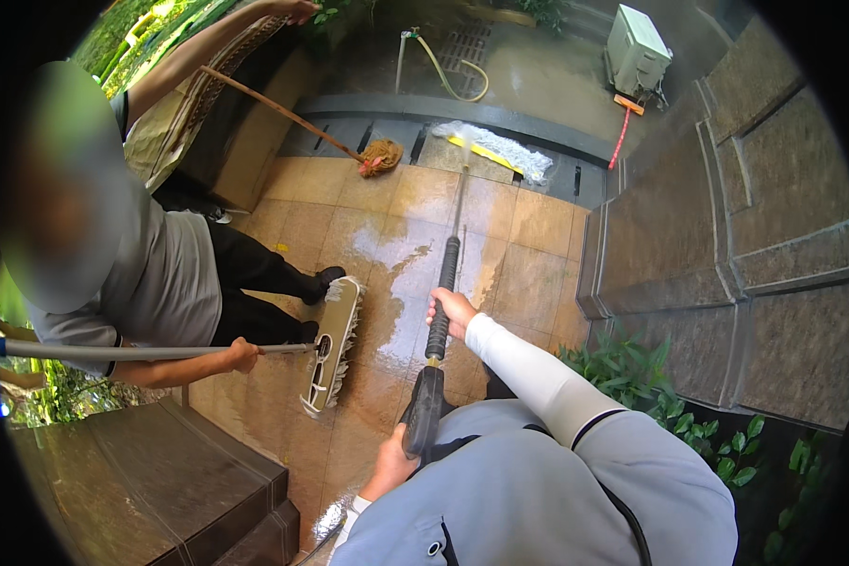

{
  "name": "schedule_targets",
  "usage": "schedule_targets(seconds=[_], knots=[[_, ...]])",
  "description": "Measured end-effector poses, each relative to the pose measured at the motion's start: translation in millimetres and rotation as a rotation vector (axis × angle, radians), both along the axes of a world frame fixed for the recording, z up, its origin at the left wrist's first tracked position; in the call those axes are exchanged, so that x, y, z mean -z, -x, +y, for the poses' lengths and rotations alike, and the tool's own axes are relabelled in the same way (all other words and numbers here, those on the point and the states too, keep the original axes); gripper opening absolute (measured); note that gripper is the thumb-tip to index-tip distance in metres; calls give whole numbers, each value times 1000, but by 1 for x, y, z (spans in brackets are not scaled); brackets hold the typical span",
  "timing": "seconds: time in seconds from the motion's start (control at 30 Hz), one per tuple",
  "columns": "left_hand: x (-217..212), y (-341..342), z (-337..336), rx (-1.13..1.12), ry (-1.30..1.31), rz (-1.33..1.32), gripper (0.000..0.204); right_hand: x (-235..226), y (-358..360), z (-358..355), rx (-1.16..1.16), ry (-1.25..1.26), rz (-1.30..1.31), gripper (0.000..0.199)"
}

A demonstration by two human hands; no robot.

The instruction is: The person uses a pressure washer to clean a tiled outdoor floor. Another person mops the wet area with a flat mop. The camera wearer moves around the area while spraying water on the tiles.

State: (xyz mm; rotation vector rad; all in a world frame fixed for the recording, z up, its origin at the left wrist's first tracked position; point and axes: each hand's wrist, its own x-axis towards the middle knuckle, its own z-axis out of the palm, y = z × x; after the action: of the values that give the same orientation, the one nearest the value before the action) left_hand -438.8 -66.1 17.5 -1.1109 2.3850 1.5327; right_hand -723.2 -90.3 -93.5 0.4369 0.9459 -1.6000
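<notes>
My left hand (390,462) is closed round the rear grip of a black pressure washer gun (426,410), partly hidden by my body. Further up, my right hand (455,313) wraps round the ribbed black sleeve of its lance. The thin metal lance (458,208) points away toward a long, flat yellow-edged piece (486,154) with white, shaggy or plastic-like material (509,146) along it. That piece lies on the wet tiles by the drain strip; spray blurs the air near the nozzle.
On the left, a person in grey (151,264) holds a pole ending in a wide flat mop (335,349). A string mop (379,158) lies beyond. A hose (453,85), a white box-shaped unit (637,52), an orange-handled tool (623,127), stone walls (670,255) and plants (670,387) stand around.
</notes>
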Motion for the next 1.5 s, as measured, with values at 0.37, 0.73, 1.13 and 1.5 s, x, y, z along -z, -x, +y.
schedule_targets(seconds=[0.37, 0.73, 1.13, 1.5], knots=[[-6, 7, 7, 30, 16, -122, 31, 2, 4, 5, -3, 29, 7, 12], [17, -13, -9, 150, -200, 84, 28, 6, -4, 53, 207, -14, 27, 13], [27, -47, -23, -37, -336, 56, 41, -52, -24, 27, 167, 50, 159, 13], [34, -90, -42, -54, -586, 94, 43, -51, -66, 35, 298, -14, 189, 15]])
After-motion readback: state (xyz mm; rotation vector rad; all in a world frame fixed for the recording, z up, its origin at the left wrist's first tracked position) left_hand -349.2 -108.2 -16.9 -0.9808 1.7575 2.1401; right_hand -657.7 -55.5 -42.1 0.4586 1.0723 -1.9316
